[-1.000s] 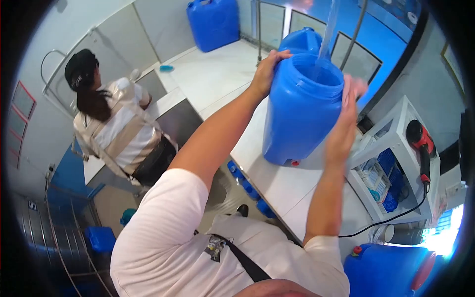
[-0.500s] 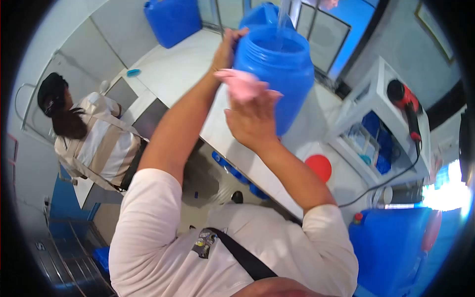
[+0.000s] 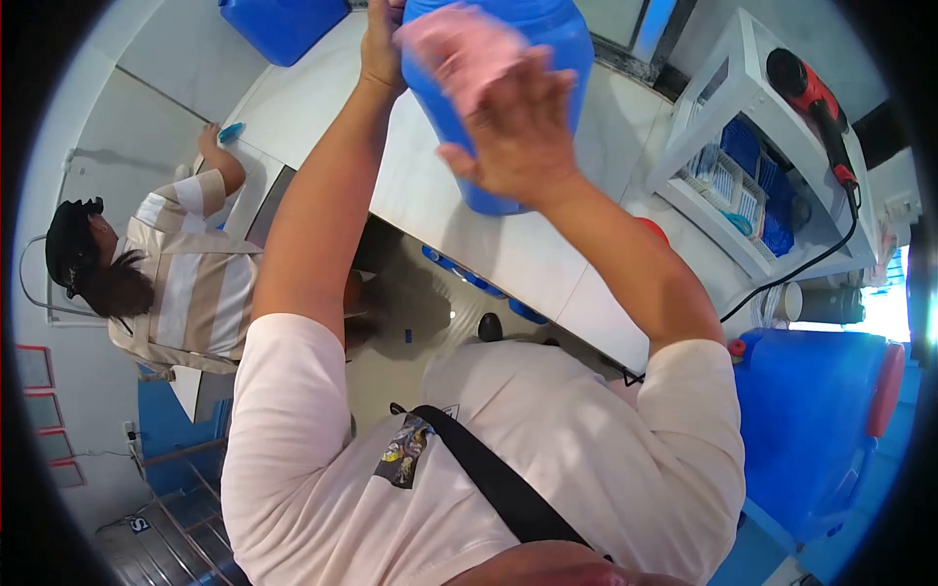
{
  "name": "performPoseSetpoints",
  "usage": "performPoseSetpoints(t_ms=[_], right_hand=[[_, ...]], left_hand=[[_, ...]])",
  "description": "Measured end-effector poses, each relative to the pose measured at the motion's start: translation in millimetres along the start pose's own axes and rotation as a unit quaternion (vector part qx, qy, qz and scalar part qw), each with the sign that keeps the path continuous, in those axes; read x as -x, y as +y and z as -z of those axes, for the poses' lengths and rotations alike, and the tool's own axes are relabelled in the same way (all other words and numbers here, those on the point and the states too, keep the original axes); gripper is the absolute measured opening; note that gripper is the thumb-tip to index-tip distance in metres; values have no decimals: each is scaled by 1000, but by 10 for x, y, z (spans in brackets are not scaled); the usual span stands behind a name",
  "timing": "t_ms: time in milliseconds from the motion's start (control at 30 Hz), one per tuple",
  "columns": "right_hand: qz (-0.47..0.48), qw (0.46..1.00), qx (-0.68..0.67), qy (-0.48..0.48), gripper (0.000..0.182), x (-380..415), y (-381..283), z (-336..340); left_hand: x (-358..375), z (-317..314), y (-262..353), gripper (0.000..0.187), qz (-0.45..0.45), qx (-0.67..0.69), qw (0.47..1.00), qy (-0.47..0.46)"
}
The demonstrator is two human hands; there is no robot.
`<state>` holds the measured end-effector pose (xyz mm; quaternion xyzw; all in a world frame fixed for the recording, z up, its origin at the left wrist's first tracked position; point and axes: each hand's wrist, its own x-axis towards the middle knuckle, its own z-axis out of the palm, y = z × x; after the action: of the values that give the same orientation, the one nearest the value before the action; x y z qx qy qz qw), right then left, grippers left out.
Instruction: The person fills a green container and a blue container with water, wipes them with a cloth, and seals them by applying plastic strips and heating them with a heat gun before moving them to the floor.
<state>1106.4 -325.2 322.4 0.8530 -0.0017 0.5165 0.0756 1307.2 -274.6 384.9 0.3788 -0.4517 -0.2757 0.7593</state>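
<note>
A large blue plastic water container stands upright on the white counter, its mouth cut off by the top of the view. My left hand grips its left side, with the fingertips partly hidden. Against the front of the container, my right hand presses a crumpled pink cloth. The cloth lies under the fingers and is slightly blurred.
White counter runs below the container. A white shelf holds baskets, with a red and black heat gun on top and its cord hanging. Another blue container stands at right, one more at upper left. A co-worker is at left.
The view has tipped downward, so the container sits higher in it and its mouth is out of sight. The right hand still has the cloth on the container. The co-worker's arm now reaches out.
</note>
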Motion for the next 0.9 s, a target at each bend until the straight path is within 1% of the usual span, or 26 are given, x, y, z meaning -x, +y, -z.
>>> performPoseSetpoints(t_ms=[33, 67, 100, 167, 200, 233, 267, 300, 333, 367, 400, 467, 500, 533, 567, 600, 667, 700, 733, 800, 833, 867, 900], right_hand=[[61, 997, -18, -34, 66, 68, -42, -52], [110, 991, 24, -74, 65, 349, -92, -199], [158, 979, 66, -115, 64, 704, -171, -364], [261, 948, 109, -148, 62, 1246, 25, -293], [260, 947, 118, -146, 62, 1462, 129, -245], [153, 968, 53, -192, 63, 1518, 218, -136], [41, 970, -17, -237, 65, 1559, 255, -83], [-14, 983, -48, -175, 69, 1577, 318, -109], [-79, 987, -74, -117, 73, 1263, 312, 55], [-105, 984, -140, -16, 71, 809, 276, 211], [-126, 968, -196, 91, 70, 347, 275, 250], [-171, 929, -237, 228, 61, -64, 404, 96], [-179, 931, -225, 226, 61, -60, 542, -24], [-286, 876, -354, 159, 57, -21, 671, -150], [-382, 789, -472, 92, 53, 9, 690, -141], [-387, 789, -467, 96, 53, 128, 641, -125], [-404, 821, -391, 96, 44, 308, 361, 91], [-448, 822, -351, 36, 42, 495, 200, 178], [-490, 815, -308, -24, 39, 710, 62, 301], [-555, 708, -428, -85, 38, 1024, -87, 665], [-569, 704, -414, -95, 37, 1302, -104, 768], [-584, 699, -399, -103, 36, 1560, -82, 878], [-536, 742, -401, -35, 33, 1639, 27, 1061]], left_hand=[[27, -61, 26, 79, 67, 96, 993, -6], [21, -90, 31, 84, 131, 191, 973, -13], [-144, 374, -160, 73, 17, -21, 993, 113], [-112, 355, -179, 74, 10, -24, 994, 107], [-117, 327, -159, 75, -2, -29, 994, 105], [-130, 332, -171, 76, -18, -23, 995, 99], [-183, 363, -152, 76, -18, -21, 995, 93], [-207, 395, -158, 77, -31, -41, 990, 132], [-197, 423, -244, 78, -32, -58, 984, 167], [-145, 438, -231, 73, -11, -2, 990, 139], [-104, 421, -124, 69, 10, 55, 992, 110], [-22, 302, 0, 69, 16, 68, 992, 101], [-44, 352, -13, 69, 27, 74, 992, 94], [-61, 430, -3, 69, 12, 52, 993, 109], [-61, 398, 26, 69, -5, 28, 992, 124], [-39, 373, -3, 69, 1, 30, 993, 119], [138, 168, 46, 67, -51, -105, 979, 170], [262, 108, 17, 65, -38, -90, 979, 178], [436, 37, -70, 64, -24, -75, 979, 186], [1004, -199, -394, 60, -19, -90, 968, 235], [1340, -334, -592, 58, -1, -100, 964, 246], [1596, -477, -772, 60, 3, -192, 954, 232], [1973, -1050, -598, 73, 47, -287, 935, 204]])
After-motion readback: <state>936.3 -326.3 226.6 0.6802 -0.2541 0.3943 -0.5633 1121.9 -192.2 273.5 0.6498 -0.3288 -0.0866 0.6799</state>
